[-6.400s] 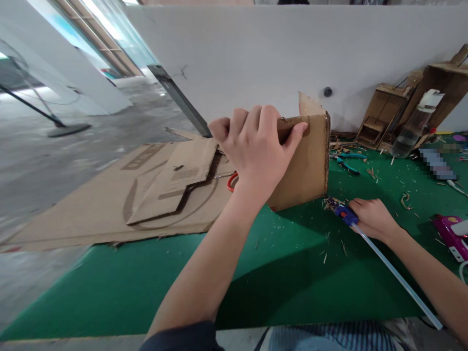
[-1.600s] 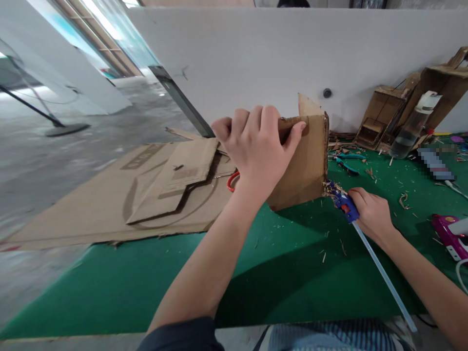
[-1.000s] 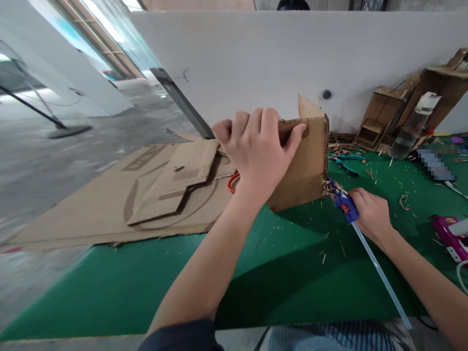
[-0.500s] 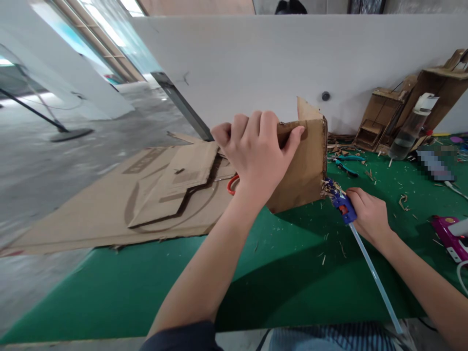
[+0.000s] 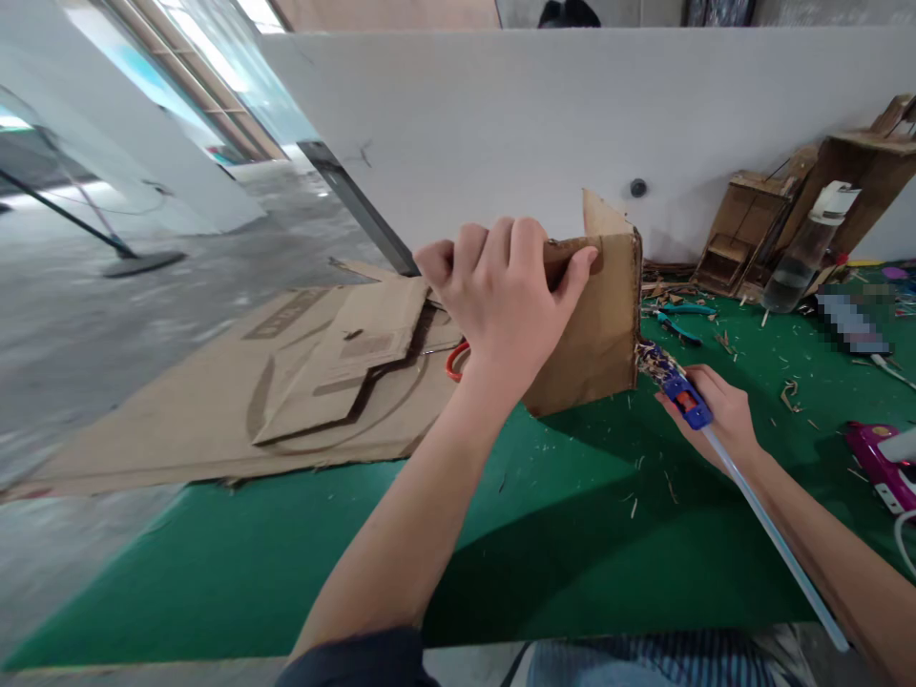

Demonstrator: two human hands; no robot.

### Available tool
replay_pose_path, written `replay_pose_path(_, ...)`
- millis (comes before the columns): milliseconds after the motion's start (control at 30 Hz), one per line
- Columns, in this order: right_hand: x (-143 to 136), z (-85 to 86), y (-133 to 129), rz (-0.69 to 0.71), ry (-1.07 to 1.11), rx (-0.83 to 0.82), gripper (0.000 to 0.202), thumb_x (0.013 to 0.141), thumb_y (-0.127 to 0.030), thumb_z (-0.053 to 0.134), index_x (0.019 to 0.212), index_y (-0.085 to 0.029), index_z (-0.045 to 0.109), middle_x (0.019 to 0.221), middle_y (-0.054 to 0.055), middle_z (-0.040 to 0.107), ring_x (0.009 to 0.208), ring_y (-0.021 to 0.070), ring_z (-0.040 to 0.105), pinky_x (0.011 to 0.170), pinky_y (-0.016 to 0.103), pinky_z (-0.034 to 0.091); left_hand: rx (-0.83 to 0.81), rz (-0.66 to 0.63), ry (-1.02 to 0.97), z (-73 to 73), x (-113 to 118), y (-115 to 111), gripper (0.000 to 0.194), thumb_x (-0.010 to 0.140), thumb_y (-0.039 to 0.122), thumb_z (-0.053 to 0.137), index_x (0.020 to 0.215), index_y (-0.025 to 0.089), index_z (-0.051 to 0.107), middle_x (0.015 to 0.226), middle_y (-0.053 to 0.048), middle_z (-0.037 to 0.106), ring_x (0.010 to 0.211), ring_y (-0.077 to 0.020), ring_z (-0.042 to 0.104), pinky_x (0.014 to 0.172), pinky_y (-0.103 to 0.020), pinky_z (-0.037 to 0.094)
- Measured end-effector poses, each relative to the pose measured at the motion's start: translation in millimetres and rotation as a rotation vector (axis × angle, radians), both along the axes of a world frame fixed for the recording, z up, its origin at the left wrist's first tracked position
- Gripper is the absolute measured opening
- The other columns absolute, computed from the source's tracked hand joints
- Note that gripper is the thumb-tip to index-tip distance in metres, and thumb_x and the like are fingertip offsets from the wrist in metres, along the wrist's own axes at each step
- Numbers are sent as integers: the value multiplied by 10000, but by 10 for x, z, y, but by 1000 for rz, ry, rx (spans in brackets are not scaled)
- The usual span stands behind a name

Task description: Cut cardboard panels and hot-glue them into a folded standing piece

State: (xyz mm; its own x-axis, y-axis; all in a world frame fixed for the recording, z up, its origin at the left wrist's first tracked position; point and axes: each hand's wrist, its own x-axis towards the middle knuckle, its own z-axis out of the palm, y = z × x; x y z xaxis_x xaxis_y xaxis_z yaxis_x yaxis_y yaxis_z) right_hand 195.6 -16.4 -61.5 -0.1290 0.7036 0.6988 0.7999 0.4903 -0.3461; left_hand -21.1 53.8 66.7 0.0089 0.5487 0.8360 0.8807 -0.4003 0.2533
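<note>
My left hand (image 5: 501,291) grips the top edge of a brown cardboard box (image 5: 597,329), thumb on the near face and fingers over the top. The box stands on the green tabletop (image 5: 301,563), and a pointed flap rises behind it. In my right hand (image 5: 719,410) is a blue hot glue gun (image 5: 683,393), its nozzle end covered in scraps and touching or very close to the box's right edge. A long clear glue stick (image 5: 780,544) sticks out of its back end toward me. My right fingers are partly hidden behind the gun.
Flat cardboard sheets (image 5: 343,372) lie at left, with a red scissor handle (image 5: 456,361) beside my left wrist. Teal-handled pliers (image 5: 676,320), a clear bottle (image 5: 801,253), cardboard structures (image 5: 744,229) and a magenta power strip (image 5: 873,468) are at right. A white panel (image 5: 458,124) rises behind.
The glue gun has turned and shifted slightly right and up along the box's edge, its glue stick swinging right. My left hand and the box hold still.
</note>
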Motion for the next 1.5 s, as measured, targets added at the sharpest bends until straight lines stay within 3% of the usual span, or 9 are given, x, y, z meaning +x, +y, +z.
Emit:
replay_pose_path(267, 11, -33, 29, 12, 2, -8, 189, 822, -322, 626, 961, -214, 557, 943, 59, 675, 724, 167, 647, 610, 256, 471, 5, 9, 4, -2, 4, 9, 305, 820, 562, 516, 807, 259, 553, 841, -102, 643, 1071, -390, 510, 895, -520, 268)
replay_pose_path(467, 8, 15, -19, 73, 140, -38, 105, 836, -286, 617, 851, -215, 541, 838, 29, 633, 637, 126, 577, 565, 233, 424, -15, 30, 14, 11, 10, -3, 294, 821, 544, 523, 801, 252, 552, 846, -108, 636, 1066, -394, 509, 897, -523, 265)
replay_pose_path(733, -3, 10, 0, 57, 207, -123, 200, 845, -386, 609, 803, -206, 533, 743, 12, 579, 608, 123, 533, 578, 240, 410, -1, 27, 29, 6, 6, -8, 271, 825, 529, 527, 807, 260, 554, 838, -100, 633, 1060, -390, 508, 893, -524, 263)
replay_pose_path(933, 46, 2, 28, 57, 317, -310, 278, 830, -450, 606, 717, -204, 540, 655, 1, 550, 554, 124, 505, 536, 250, 397, -36, 19, 8, 24, 11, -14, 273, 820, 535, 523, 812, 264, 562, 863, -107, 631, 1088, -398, 493, 887, -527, 262)
replay_pose_path(1133, 115, -65, 117, 51, 594, -561, 393, 795, -575, 598, 754, -184, 624, 645, 35, 622, 520, 150, 542, 501, 283, 458, -12, 8, 8, 15, -1, -1, 298, 822, 563, 505, 822, 272, 570, 859, -105, 642, 1074, -396, 504, 877, -528, 263)
replay_pose_path(1367, 194, -45, 203, 202, 768, -612, 446, 802, -614, 574, 763, -173, 622, 780, 49, 670, 448, 91, 496, 469, 267, 478, -47, 3, 4, 21, -3, 0, 278, 821, 549, 506, 845, 278, 566, 871, -106, 638, 1108, -398, 485, 872, -518, 268)
replay_pose_path(1500, 208, -49, 218, 242, 868, -639, 440, 803, -610, 583, 771, -172, 613, 722, 28, 651, 417, 80, 461, 436, 256, 464, -60, 8, 2, 31, 4, -12, 293, 820, 561, 501, 846, 277, 567, 885, -105, 641, 1110, -397, 481, 875, -520, 267)
